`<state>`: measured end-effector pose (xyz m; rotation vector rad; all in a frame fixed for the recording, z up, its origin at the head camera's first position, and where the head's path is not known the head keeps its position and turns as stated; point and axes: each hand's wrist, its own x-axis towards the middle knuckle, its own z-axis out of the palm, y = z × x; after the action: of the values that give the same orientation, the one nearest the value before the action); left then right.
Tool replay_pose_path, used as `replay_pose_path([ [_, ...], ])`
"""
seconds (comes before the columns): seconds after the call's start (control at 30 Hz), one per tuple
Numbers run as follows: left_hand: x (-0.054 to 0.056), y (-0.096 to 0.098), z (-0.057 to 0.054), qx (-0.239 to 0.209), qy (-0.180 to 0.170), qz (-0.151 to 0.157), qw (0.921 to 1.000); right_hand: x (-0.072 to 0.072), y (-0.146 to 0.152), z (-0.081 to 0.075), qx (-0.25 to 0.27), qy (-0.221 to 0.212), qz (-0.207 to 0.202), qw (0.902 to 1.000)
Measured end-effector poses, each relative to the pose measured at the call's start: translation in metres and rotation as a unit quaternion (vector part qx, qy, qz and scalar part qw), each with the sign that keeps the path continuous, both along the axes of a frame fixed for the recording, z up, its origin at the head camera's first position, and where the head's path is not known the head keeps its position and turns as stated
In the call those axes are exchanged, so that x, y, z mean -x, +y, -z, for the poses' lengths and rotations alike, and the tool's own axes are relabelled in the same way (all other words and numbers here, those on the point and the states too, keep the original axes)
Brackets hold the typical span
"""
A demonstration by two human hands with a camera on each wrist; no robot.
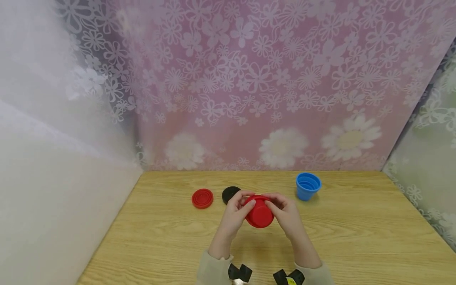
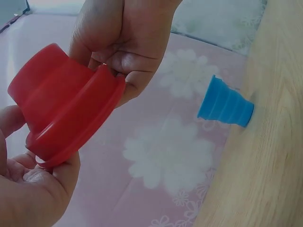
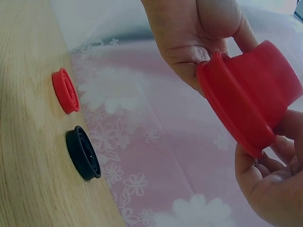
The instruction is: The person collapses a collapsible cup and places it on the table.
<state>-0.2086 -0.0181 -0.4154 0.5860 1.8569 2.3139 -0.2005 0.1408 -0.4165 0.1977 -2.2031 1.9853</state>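
Both hands hold a red collapsible cup (image 1: pixel 260 215) above the table, its base turned toward the head camera. My left hand (image 1: pixel 235 210) grips one side of the rim, thumb on the cup's wall. On the opposite side, my right hand (image 1: pixel 287 215) pinches it in the same way. Side-on in the left wrist view, the red cup (image 2: pixel 66 104) is partly extended, with its narrow end standing out from a wide stepped rim. The right wrist view shows the same stepped shape of the cup (image 3: pixel 251 94) between the fingers.
On the wooden table (image 1: pixel 160 237), a flattened red collapsible cup (image 1: pixel 202 198) lies to the left. Beside it is a flattened black one (image 1: pixel 229 194), partly behind my left hand. An extended blue cup (image 1: pixel 308 186) stands upright at the back right. Flowered curtains (image 1: pixel 228 79) enclose the table.
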Motion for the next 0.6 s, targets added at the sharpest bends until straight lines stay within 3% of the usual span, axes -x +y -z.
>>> replay_pose_path([
  [0.17, -0.006, 0.0, -0.008, -0.005, 0.004, -0.002, 1.0, 0.0, 0.001, 0.001, -0.004, 0.0, -0.012, 0.9999],
  [0.43, 0.004, 0.001, 0.007, -0.013, 0.005, -0.003, 0.9999, 0.0, 0.001, 0.0, -0.005, 0.001, -0.025, 0.9997],
  [0.6, 0.0, 0.001, 0.001, -0.023, -0.007, -0.009, 0.9997, 0.001, 0.001, 0.002, -0.003, -0.011, -0.041, 0.9991],
])
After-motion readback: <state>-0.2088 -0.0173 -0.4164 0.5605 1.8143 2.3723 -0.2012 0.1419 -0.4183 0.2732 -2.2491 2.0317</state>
